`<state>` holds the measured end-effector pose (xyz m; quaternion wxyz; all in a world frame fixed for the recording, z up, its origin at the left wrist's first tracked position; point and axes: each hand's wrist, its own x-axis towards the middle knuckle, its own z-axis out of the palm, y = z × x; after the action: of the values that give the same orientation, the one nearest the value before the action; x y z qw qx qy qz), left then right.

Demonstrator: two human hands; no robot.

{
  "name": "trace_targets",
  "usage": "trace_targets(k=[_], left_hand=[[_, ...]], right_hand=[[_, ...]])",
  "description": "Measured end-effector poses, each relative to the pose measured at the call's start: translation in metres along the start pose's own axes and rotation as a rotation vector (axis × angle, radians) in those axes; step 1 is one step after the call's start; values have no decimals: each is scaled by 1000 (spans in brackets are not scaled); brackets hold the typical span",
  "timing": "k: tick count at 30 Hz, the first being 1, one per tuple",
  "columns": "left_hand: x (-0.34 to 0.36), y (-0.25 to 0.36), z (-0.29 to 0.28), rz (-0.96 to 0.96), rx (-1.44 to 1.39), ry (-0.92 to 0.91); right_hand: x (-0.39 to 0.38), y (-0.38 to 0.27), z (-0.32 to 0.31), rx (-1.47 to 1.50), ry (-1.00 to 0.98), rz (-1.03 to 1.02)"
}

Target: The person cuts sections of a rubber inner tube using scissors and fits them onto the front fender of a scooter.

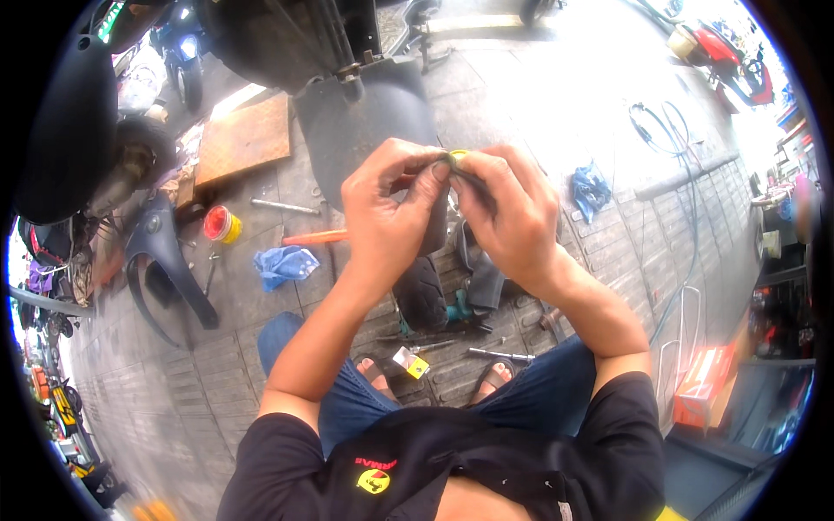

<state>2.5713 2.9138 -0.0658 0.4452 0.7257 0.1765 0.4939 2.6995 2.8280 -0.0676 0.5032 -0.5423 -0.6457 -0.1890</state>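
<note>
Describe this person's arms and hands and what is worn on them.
Both forearms come up from the lower edge, bare from elbow to fingertips. The left hand and right hand wear no gloves; no watch, ring or band shows. Short black sleeves end above the elbows. Fingernails are short.

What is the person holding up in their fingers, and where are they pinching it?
Both hands, left hand and right hand, pinch a small yellow-green piece at its edges with thumb and fingertips. What the piece is cannot be told.

You see bright sun glare washing out the top right, dark round corners, bent edges, and blur low down.
</note>
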Motion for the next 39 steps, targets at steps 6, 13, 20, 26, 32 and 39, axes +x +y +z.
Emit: trace_targets(k=[6, 13, 20, 26, 32, 39], left_hand=[[3, 4, 8, 38, -8, -20], [-5, -14, 4, -138, -78, 42], [2, -22, 3, 230, 444, -134], [-13, -16, 35, -166, -114, -96], [-25, -41, 1, -280, -304, -170], [-49, -24, 37, -284, -161, -360]], right_hand=[[0, 8, -10, -25, 33, -32], [-9, 11, -6, 151, -29, -72], [-13, 17, -32, 569, -278, 260], [-106, 100, -66, 1067, -542, 963], [-295, 217, -91, -356, -877, 976], [-387, 268, -41, 368, -155, 1577]])
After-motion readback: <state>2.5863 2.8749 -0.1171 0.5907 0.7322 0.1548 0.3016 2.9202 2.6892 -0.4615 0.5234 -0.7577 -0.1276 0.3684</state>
